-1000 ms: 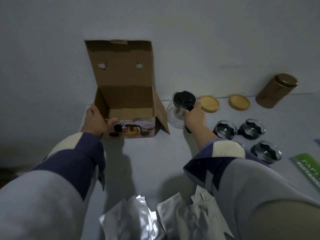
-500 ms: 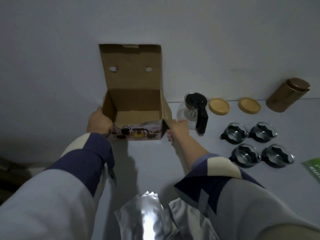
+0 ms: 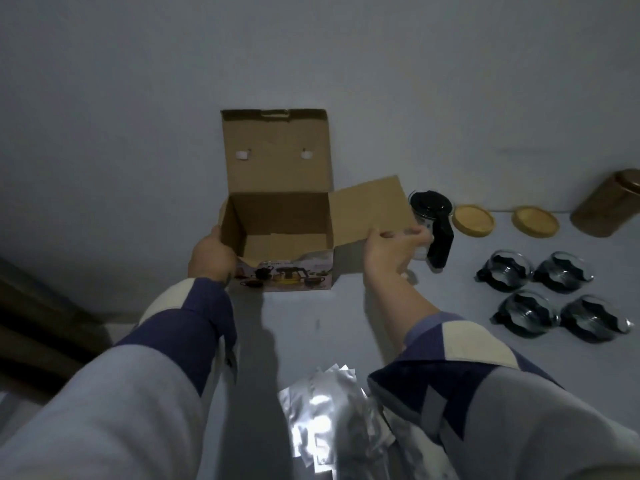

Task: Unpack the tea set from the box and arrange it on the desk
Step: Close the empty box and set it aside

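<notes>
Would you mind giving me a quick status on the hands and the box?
Left hand grips box left wall. Right hand holds side flap out. Box looks empty; teapot and four cups on desk. Nothing blocking.

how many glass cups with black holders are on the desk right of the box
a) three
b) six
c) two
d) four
d: four glass cups sit in a two-by-two group on the desk, right of the box and teapot.
</notes>
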`<state>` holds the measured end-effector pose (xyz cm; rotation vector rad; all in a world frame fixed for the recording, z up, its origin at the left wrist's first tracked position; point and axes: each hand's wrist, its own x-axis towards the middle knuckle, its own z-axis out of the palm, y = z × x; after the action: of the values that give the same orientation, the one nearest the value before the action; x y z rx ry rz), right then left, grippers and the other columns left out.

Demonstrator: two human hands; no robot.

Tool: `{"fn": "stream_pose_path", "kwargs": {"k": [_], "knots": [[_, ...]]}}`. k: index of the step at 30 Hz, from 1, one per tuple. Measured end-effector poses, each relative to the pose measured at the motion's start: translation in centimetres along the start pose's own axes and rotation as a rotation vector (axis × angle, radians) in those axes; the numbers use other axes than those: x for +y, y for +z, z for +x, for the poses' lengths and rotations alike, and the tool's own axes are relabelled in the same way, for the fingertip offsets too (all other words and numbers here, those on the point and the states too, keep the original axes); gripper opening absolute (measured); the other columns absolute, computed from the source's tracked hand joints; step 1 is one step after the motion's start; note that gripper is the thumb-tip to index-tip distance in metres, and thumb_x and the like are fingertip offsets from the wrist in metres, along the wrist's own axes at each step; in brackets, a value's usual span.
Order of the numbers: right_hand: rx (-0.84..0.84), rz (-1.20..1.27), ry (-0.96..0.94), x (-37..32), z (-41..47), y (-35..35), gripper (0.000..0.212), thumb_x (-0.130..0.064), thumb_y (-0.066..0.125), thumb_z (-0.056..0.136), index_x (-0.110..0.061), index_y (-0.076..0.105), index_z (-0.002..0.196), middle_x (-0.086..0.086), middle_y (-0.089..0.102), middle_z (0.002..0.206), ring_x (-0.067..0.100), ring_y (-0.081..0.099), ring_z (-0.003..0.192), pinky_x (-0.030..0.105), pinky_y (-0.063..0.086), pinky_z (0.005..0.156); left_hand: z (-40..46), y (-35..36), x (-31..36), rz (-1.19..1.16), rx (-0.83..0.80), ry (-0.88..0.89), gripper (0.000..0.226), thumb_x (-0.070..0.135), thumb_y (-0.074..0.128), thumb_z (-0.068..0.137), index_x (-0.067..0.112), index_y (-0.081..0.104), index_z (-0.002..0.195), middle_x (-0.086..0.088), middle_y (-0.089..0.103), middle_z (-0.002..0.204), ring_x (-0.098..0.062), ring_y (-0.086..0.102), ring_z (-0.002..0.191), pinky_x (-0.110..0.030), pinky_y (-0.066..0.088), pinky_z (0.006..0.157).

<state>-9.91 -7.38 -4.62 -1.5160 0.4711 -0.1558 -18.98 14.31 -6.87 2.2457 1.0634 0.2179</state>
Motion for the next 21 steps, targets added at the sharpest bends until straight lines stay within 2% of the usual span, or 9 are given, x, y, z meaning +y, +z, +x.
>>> {"fn": "stream_pose_path", "kwargs": {"k": [3,4,7,10,12,14,16,19,21], "knots": [[-0.161,-0.254,-0.436,-0.7,-1.1,-0.3,0.032,-0.015,0.060,0.091,-0.015,0.035,0.111,0.000,0.065,0.092,0.023,0.066,0.083,0.028,0.049,0.068,-0.3,0.7,0.4,-0.009,-0.024,0.018,0.052,0.006,0.037,0.093,0.014,0.037,0.144,-0.020,0.054,0.133,-0.038,0.055,0.113,-0.042,0.045,0.094],[-0.243,-0.325,-0.546,-0.6,-1.3,-0.3,0.028,-0.019,0.058,0.093,-0.017,0.040,0.114,0.002,0.069,0.101,0.022,0.068,0.088,0.035,0.053,0.074,-0.5,0.9,0.3,-0.026,-0.028,0.034,0.053,0.009,0.037,0.093,0.015,0.035,0.147,-0.019,0.053,0.135,-0.038,0.055,0.114,-0.042,0.045,0.095],[-0.500,-0.638,-0.764,0.4,-0.8,0.0,0.039,-0.022,0.053,0.095,-0.023,0.047,0.134,0.007,0.067,0.116,0.028,0.064,0.099,0.036,0.050,0.079,-0.9,1.2,0.3,-0.089,-0.020,0.074,0.050,0.022,0.036,0.099,0.015,0.033,0.148,-0.018,0.051,0.138,-0.038,0.054,0.118,-0.042,0.044,0.098],[-0.633,-0.975,-0.926,1.2,-0.4,0.3,0.046,-0.024,0.048,0.098,-0.020,0.042,0.144,0.013,0.059,0.129,0.033,0.057,0.111,0.039,0.046,0.088,-1.0,1.4,0.5,-0.263,0.036,-0.210,0.064,0.045,0.035,0.100,0.011,0.020,0.151,-0.022,0.041,0.146,-0.041,0.044,0.129,-0.047,0.036,0.106],[-0.659,-1.119,-0.993,1.5,-0.1,0.3,0.046,-0.027,0.045,0.100,-0.018,0.040,0.145,0.014,0.054,0.135,0.033,0.052,0.117,0.039,0.045,0.094,-1.1,1.1,0.9,-0.437,0.117,-0.383,0.068,0.044,0.042,0.098,0.006,0.018,0.149,-0.024,0.042,0.144,-0.041,0.046,0.127,-0.048,0.039,0.102],[-0.684,-1.213,-1.026,1.9,0.4,0.5,0.046,-0.030,0.042,0.101,-0.019,0.038,0.146,0.013,0.049,0.141,0.032,0.046,0.123,0.038,0.043,0.097,-1.6,0.7,1.5,-0.404,0.219,-0.282,0.063,0.033,0.044,0.100,0.007,0.017,0.150,-0.023,0.044,0.142,-0.040,0.049,0.126,-0.046,0.042,0.100],[-0.694,-1.265,-1.037,2.0,0.5,0.5,0.046,-0.032,0.040,0.102,-0.020,0.038,0.146,0.010,0.045,0.146,0.032,0.040,0.127,0.036,0.041,0.101,-1.8,0.7,1.7,-0.330,0.279,-0.066,0.054,0.030,0.038,0.102,0.015,0.019,0.150,-0.019,0.052,0.136,-0.037,0.054,0.120,-0.047,0.047,0.099],[-0.715,-1.229,-1.024,2.3,0.8,0.4,0.046,-0.034,0.043,0.100,-0.020,0.042,0.144,0.010,0.043,0.148,0.032,0.037,0.129,0.033,0.036,0.103,-1.6,1.5,1.5,-0.251,0.142,0.302,0.039,0.036,0.027,0.103,0.031,0.032,0.141,-0.007,0.059,0.126,-0.026,0.059,0.111,-0.046,0.051,0.092],[-0.711,-1.133,-0.999,2.4,1.1,0.4,0.048,-0.036,0.049,0.096,-0.018,0.047,0.141,0.010,0.045,0.148,0.031,0.037,0.129,0.032,0.035,0.103,-1.1,2.2,1.3,-0.154,0.054,0.435,0.044,0.037,0.024,0.103,0.029,0.030,0.145,-0.004,0.049,0.140,-0.022,0.049,0.126,-0.046,0.045,0.103]]}}
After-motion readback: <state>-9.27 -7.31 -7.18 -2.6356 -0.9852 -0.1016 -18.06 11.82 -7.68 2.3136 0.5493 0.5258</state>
